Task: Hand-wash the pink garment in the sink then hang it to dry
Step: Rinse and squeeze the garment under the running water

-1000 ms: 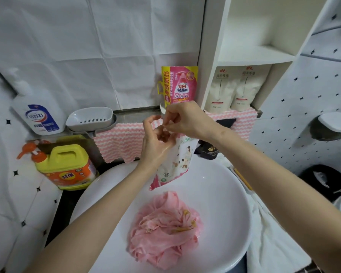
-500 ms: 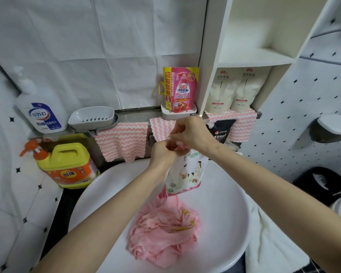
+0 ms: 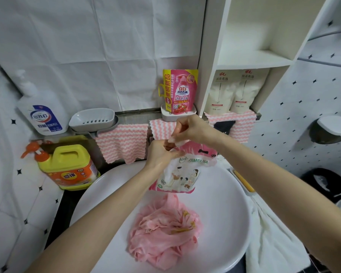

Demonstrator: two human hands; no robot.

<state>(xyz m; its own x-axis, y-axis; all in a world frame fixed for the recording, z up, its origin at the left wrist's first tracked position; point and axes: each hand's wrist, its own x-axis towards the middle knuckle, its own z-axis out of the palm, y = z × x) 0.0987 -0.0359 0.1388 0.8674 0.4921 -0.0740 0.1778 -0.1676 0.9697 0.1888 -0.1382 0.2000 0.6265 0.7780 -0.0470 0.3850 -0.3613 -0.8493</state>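
- We see the pink garment (image 3: 163,233) crumpled in a loose heap in the near middle of the sink (image 3: 222,205), resting on the basin floor.
- Bare white basin runs round the heap to the left, right and far side. The near rim curves just below it.
- A white towel (image 3: 274,245) drapes just beside the sink's right rim.
- Our two forearms reach in from the near corners and meet above the far half of the basin.
- Between the hands hangs a detergent pouch (image 3: 182,174), upright, with its bottom edge above the far edge of the garment. We cannot tell whether the two touch.
- Our left hand (image 3: 158,154) has its fingers curled round the pouch's gathered top and grips it from the left.
- Our right hand (image 3: 191,129) sits just above it, thumb and fingertips pressed together in a pinch on the pouch's top corner. The piece they pinch is too small for us to tell.
- A yellow jug (image 3: 69,166) with an orange pump stands just beside the sink's far left rim.
- Pink striped cloths (image 3: 122,143) hang from the ledge behind the hands.
- On the ledge, left to right, we see a white pump bottle (image 3: 42,113), a grey soap dish (image 3: 93,119) and a pink refill pouch (image 3: 180,91).
- Two white pouches (image 3: 236,91) stand in the lower bay of the shelf unit (image 3: 254,58) at the far right.
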